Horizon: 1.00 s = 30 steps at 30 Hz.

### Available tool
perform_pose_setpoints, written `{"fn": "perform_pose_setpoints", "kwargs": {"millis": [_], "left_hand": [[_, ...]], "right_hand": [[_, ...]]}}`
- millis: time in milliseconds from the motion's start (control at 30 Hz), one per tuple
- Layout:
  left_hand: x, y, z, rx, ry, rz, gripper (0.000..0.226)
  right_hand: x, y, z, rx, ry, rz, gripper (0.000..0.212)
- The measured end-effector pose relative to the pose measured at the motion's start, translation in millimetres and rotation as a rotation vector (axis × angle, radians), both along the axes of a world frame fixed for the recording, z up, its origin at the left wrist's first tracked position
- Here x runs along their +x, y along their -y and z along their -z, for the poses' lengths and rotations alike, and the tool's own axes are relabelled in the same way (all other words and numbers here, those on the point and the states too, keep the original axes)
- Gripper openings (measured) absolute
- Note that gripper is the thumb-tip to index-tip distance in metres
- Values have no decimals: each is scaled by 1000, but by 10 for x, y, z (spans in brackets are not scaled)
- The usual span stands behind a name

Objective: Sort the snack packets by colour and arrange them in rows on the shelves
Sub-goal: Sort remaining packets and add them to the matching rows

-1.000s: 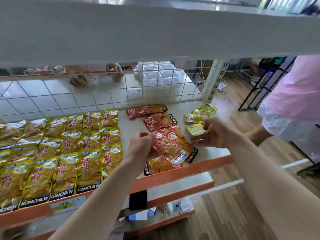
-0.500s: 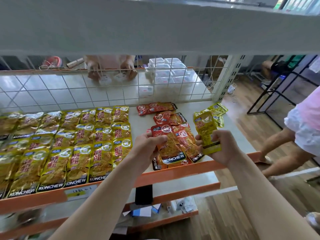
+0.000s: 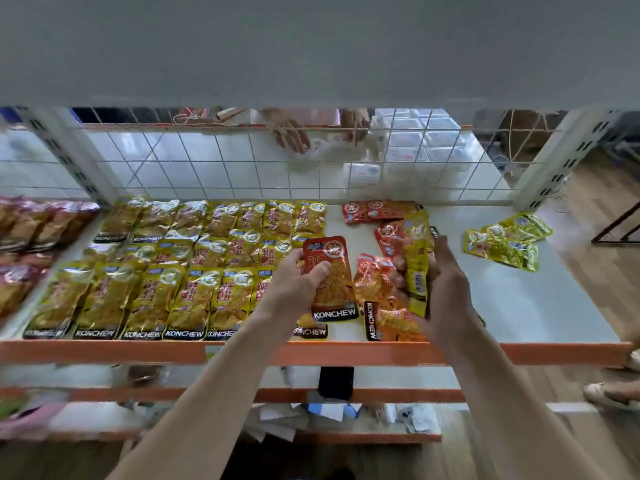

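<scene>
On the white shelf (image 3: 540, 306) with an orange front edge, yellow snack packets (image 3: 180, 265) lie in neat rows on the left. Loose red packets (image 3: 377, 282) lie in a pile in the middle. My left hand (image 3: 298, 285) grips one red packet (image 3: 329, 271), lifted above the pile. My right hand (image 3: 440, 282) holds a yellow packet (image 3: 415, 258) upright on its long edge over the red pile. A small heap of yellow-green packets (image 3: 505, 244) lies at the right of the shelf.
A wire grid (image 3: 242, 168) backs the shelf, and another person's hands (image 3: 294, 136) work behind it. Dark red packets (image 3: 31, 230) fill the neighbouring bay at the left. A black phone (image 3: 335, 382) stands on the lower shelf. A person's feet (image 3: 609, 393) are at the right.
My left hand has lifted a red packet off the pile. My right hand picked up a yellow packet from the right heap and carried it over the red pile. The view shifted left.
</scene>
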State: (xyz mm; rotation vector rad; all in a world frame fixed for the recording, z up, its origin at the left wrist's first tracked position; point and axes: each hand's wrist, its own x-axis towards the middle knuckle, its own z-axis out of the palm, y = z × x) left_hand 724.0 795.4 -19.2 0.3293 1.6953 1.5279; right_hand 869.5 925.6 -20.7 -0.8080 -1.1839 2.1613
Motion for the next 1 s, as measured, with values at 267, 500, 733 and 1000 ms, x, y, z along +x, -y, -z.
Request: {"fn": "perform_pose_setpoints", "kwargs": {"millis": [267, 500, 733, 1000], "left_hand": [[-429, 557, -47, -4, -97, -76, 30], [-844, 1103, -65, -28, -218, -150, 17], [-1438, 1930, -73, -2, -222, -227, 18], [-2233, 2820, -79, 30, -187, -243, 18]], "right_hand": [[-509, 421, -50, 283, 152, -202, 14], [-952, 892, -1, 268, 202, -157, 14], [-1534, 1564, 54, 309, 312, -113, 10], [-2235, 2341, 47, 295, 292, -113, 13]]}}
